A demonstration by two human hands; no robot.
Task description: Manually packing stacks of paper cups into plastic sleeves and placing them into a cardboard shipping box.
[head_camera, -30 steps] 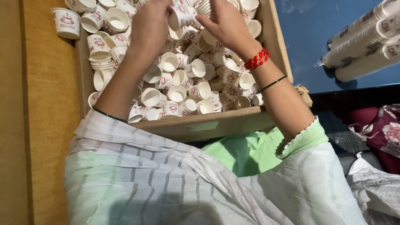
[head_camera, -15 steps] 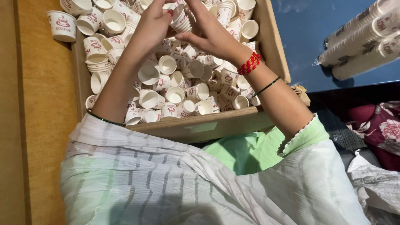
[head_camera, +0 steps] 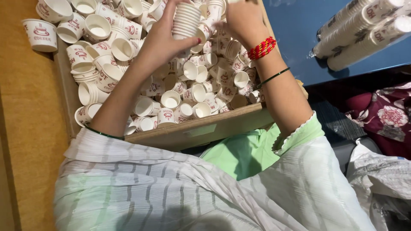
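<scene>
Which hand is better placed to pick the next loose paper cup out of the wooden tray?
Probably the right hand: it hovers beside the stack of nested cups, which the left hand already grips, above loose paper cups in the wooden tray.

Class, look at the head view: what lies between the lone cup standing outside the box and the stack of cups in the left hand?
Loose white paper cups heaped in the wooden box fill the stretch between lone cup and stack; left hand grips it.

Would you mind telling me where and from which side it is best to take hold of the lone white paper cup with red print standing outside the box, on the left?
Grip the lone white paper cup with red print around its side wall just under the rim, coming down from above. It stands upright, mouth open, on the brown surface apart from the wooden box, so fingers probably fit round it.
</scene>
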